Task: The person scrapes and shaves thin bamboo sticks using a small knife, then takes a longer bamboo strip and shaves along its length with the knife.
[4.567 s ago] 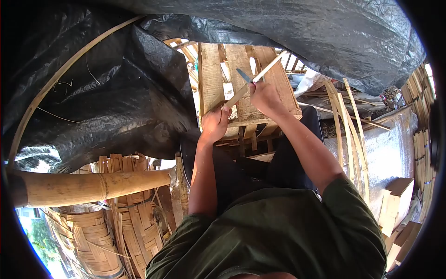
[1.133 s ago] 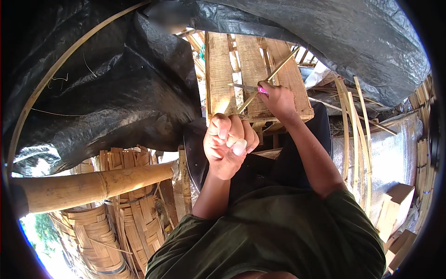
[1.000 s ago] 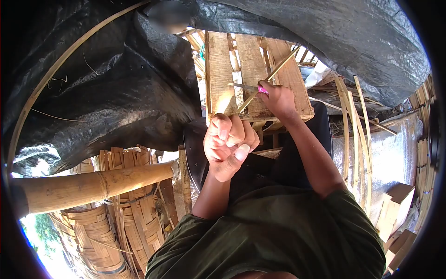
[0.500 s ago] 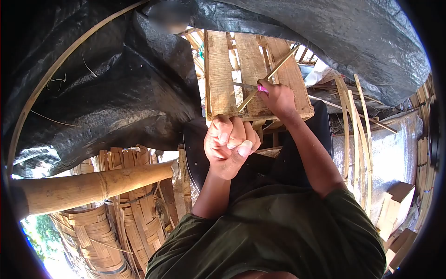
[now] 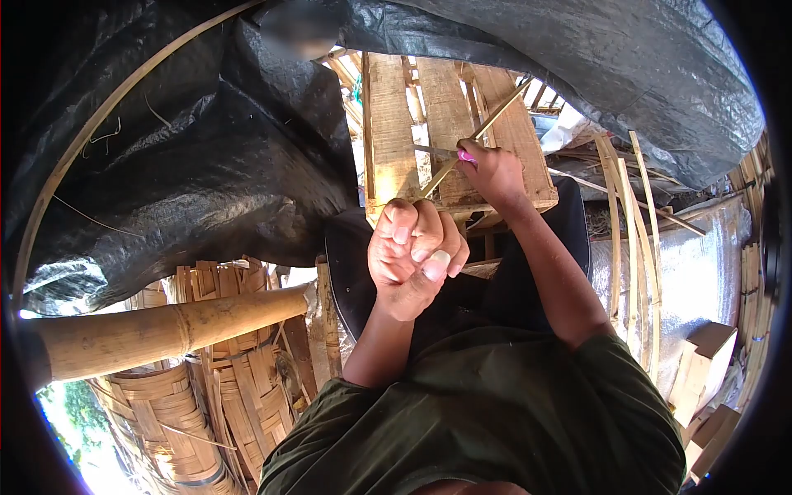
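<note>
Although the right hand hides part of it from me, I can make out a small knife clenched in that fist, pink handle showing by the thumb and blade pointing left above a slatted wooden stand. A slender bamboo strip slants over the same stand and past the fist, one stretch rising to my upper right, the other dropping toward the left hand. From my end I cannot tell whether the right fingers grip the strip as well. The left hand sits closer to my lens, palm turned up, fingers curled inward and thumb bent toward them; whether they close on anything, I cannot tell.

Either side of the stand's near end I see dark trousers, and a green shirt fills the bottom of my view. Farther out, black plastic sheeting hangs on the left and sweeps across the top, a long curved strip arching over its left part. Lower left I get a thick bamboo pole with woven baskets beneath. On my right, several loose strips run side by side before a silvery sheet.
</note>
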### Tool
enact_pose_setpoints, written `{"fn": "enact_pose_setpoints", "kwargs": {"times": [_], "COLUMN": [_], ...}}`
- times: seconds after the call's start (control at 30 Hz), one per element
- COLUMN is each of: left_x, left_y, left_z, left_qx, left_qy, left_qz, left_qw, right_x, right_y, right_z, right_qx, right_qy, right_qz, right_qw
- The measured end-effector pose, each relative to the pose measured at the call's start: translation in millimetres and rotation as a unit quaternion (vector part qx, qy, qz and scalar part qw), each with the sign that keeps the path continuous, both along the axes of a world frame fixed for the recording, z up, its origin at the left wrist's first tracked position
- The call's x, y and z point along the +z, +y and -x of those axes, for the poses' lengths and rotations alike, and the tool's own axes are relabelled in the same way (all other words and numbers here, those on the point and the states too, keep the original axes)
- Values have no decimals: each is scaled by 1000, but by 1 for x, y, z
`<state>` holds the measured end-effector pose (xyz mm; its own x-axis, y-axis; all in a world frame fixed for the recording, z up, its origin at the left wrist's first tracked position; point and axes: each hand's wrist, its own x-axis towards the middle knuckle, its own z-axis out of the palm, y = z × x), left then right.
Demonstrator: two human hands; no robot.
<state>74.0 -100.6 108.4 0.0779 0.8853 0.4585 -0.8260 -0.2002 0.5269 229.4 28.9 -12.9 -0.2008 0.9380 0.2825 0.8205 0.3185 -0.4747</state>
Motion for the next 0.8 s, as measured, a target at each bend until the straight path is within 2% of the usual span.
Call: {"fn": "enact_pose_setpoints", "kwargs": {"times": [0.33, 0.6, 0.8], "left_x": [-4, -4, -3], "left_y": [0, 1, 1], "left_z": [1, 0, 1], "left_qx": [-6, -2, -32], "left_qy": [-9, 0, -26], "left_qz": [24, -2, 14], "left_qw": [1000, 1000, 999], "right_x": [-4, -5, 0], "right_y": [2, 2, 1], "right_z": [0, 0, 0], "right_qx": [2, 8, -3], "right_qy": [4, 12, 1], "right_qz": [-19, -47, 1], "right_qw": [1000, 999, 1000]}}
